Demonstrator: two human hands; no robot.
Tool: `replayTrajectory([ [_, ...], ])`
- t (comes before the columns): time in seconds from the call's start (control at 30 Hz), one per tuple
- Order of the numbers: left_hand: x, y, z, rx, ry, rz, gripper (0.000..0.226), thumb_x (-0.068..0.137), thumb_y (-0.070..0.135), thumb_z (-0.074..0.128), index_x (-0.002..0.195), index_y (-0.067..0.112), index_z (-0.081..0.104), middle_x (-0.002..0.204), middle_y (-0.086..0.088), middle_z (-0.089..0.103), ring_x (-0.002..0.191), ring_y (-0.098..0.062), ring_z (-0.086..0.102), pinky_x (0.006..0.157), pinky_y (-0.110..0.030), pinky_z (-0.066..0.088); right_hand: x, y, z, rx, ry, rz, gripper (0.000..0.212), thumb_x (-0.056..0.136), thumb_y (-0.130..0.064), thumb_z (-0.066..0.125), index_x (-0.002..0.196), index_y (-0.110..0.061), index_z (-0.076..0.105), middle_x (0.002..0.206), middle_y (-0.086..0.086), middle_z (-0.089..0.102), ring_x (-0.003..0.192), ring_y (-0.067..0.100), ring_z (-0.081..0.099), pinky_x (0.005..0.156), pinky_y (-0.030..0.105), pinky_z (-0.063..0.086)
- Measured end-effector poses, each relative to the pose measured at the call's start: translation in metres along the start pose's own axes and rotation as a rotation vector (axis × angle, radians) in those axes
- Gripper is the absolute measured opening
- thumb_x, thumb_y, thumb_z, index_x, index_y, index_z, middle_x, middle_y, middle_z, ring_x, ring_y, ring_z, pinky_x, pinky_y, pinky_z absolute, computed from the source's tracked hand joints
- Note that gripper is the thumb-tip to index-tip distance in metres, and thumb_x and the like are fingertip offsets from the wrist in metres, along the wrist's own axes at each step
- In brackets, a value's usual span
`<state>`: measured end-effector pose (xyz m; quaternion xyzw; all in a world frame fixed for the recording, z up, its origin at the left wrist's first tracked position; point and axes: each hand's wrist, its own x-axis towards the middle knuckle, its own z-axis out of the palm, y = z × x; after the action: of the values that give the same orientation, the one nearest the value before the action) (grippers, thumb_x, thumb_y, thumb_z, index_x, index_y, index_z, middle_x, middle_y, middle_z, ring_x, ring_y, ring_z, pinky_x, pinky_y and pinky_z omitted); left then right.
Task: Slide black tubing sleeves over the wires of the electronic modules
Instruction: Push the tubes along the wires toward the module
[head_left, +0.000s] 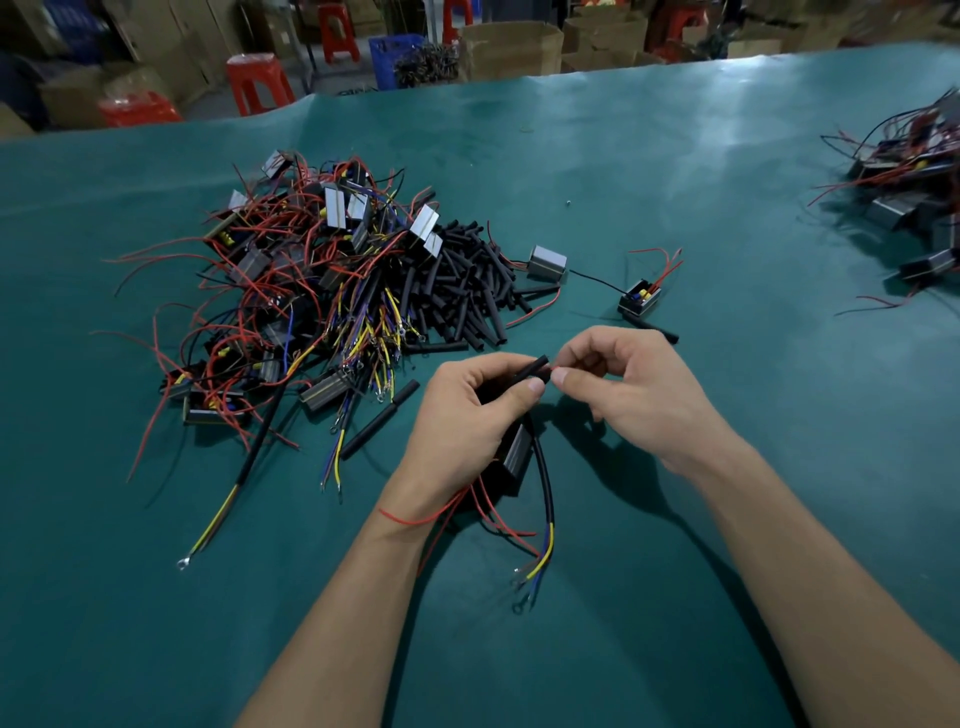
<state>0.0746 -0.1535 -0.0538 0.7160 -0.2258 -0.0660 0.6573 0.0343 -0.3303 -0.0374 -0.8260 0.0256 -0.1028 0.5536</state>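
Note:
My left hand (470, 410) grips a short black tubing sleeve (535, 368) between thumb and fingers, its open end pointing right. Below that hand hangs a dark electronic module (514, 457), with a sleeved bundle of yellow, blue and black wires (545, 540) and loose red wires (447, 512) trailing toward me. My right hand (631, 384) pinches the tip of a thin red wire (557, 370) right at the sleeve's mouth. A heap of black sleeves (467, 291) lies behind my hands.
A tangled pile of modules and wires (291, 291) fills the left of the green table (675, 182). Two single modules (548, 262) (640, 299) lie beyond my right hand. Another module pile (914, 197) sits at the right edge. Red stools and cardboard boxes stand behind.

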Motion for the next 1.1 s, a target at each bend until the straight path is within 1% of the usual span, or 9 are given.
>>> replayTrajectory([
  [0.13,0.001,0.0,-0.001,-0.003,-0.018,-0.002,0.024,0.091,0.003,0.07,0.091,0.026,0.076,0.082,0.011,0.075,0.077,-0.002,0.064,0.078,-0.02,0.052,0.0,-0.002,0.0,0.049,0.027,0.032,0.015,0.087,-0.014,0.075,0.075,-0.021,0.071,0.065,-0.004,0.063,0.055,0.012,0.051,0.058,0.033,0.046],
  [0.3,0.0,0.001,-0.002,-0.006,-0.07,-0.016,0.012,0.092,0.001,0.068,0.097,0.009,0.075,0.084,0.002,0.072,0.079,-0.009,0.063,0.081,-0.03,0.051,-0.001,-0.004,-0.001,0.246,-0.026,0.087,0.015,0.091,-0.003,0.071,0.078,-0.011,0.07,0.066,0.006,0.061,0.06,0.02,0.053,0.055,0.03,0.046],
  [0.4,-0.001,0.002,-0.003,-0.036,-0.087,-0.034,0.016,0.09,0.003,0.067,0.104,0.006,0.074,0.086,-0.003,0.071,0.08,-0.013,0.062,0.083,-0.033,0.052,-0.003,-0.004,-0.001,0.273,-0.044,0.083,0.013,0.092,-0.002,0.07,0.08,-0.009,0.07,0.066,0.007,0.061,0.059,0.02,0.052,0.055,0.03,0.046],
  [0.53,-0.001,0.002,-0.001,0.005,-0.052,-0.028,0.024,0.09,0.0,0.066,0.094,0.021,0.076,0.08,0.0,0.07,0.075,-0.012,0.06,0.076,-0.029,0.05,-0.003,-0.006,0.001,0.233,-0.067,0.059,0.01,0.085,-0.009,0.075,0.077,-0.013,0.071,0.066,0.005,0.061,0.058,0.018,0.052,0.056,0.032,0.047],
  [0.63,-0.001,0.001,0.001,0.043,-0.021,-0.019,0.02,0.088,0.001,0.066,0.091,0.017,0.078,0.08,0.005,0.072,0.075,-0.009,0.061,0.077,-0.03,0.051,-0.003,-0.007,-0.003,0.282,-0.11,0.058,0.005,0.078,-0.017,0.075,0.075,-0.014,0.074,0.066,0.006,0.063,0.058,0.016,0.053,0.055,0.027,0.048],
  [0.7,-0.001,0.0,0.001,0.052,-0.015,-0.013,0.02,0.087,0.002,0.066,0.09,0.017,0.078,0.08,0.007,0.073,0.076,-0.006,0.062,0.077,-0.028,0.051,-0.004,-0.006,-0.005,0.301,-0.141,0.041,0.007,0.081,-0.012,0.079,0.076,-0.013,0.075,0.067,0.006,0.064,0.058,0.015,0.054,0.054,0.025,0.048],
  [0.8,-0.002,0.001,0.0,0.059,-0.015,-0.008,0.021,0.087,-0.001,0.067,0.089,0.016,0.079,0.08,0.003,0.076,0.075,-0.005,0.064,0.076,-0.026,0.052,-0.003,-0.003,-0.008,0.299,-0.185,0.029,0.012,0.086,-0.003,0.078,0.079,-0.012,0.074,0.068,0.005,0.067,0.06,0.016,0.055,0.055,0.024,0.049],
  [0.93,-0.002,0.0,-0.001,0.058,-0.031,-0.012,0.02,0.087,-0.003,0.068,0.09,0.013,0.079,0.087,-0.004,0.078,0.077,-0.004,0.065,0.078,-0.025,0.052,-0.004,-0.002,-0.011,0.303,-0.23,0.037,0.009,0.083,-0.004,0.08,0.08,-0.01,0.073,0.071,0.005,0.07,0.059,0.014,0.057,0.055,0.022,0.049],
  [1.1,-0.002,0.0,-0.002,0.058,-0.047,-0.014,0.015,0.089,0.0,0.071,0.094,0.012,0.078,0.088,-0.002,0.078,0.08,-0.006,0.066,0.081,-0.025,0.053,-0.004,-0.003,-0.012,0.27,-0.248,0.033,0.01,0.082,-0.005,0.08,0.08,-0.01,0.073,0.07,0.002,0.071,0.06,0.01,0.06,0.056,0.021,0.05],
])
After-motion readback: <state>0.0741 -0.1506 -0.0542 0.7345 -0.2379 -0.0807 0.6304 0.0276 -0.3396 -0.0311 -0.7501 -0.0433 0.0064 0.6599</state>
